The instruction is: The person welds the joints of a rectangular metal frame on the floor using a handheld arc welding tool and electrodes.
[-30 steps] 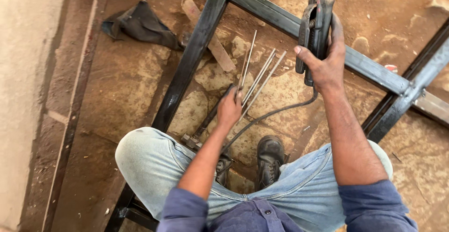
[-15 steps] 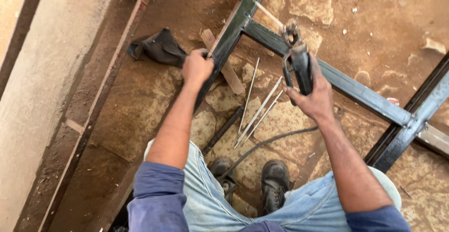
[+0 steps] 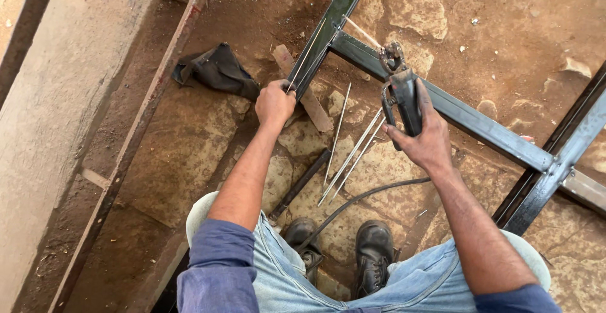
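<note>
A thin grey metal welding rod (image 3: 307, 53) is pinched in the closed fingers of the left hand (image 3: 274, 103), and it lies slanted along the dark steel frame bar (image 3: 328, 32) on the stony dirt floor (image 3: 189, 155). The black welding rod holder (image 3: 401, 101) is gripped tight by the fingers of the right hand (image 3: 428, 142), just above the frame. If the rod is not pushed snugly into the holder, it could be dropped among the loose grey rods (image 3: 351, 152) near the black shoes (image 3: 372, 250), and the bare hands could be burned or shocked if metal is touched.
</note>
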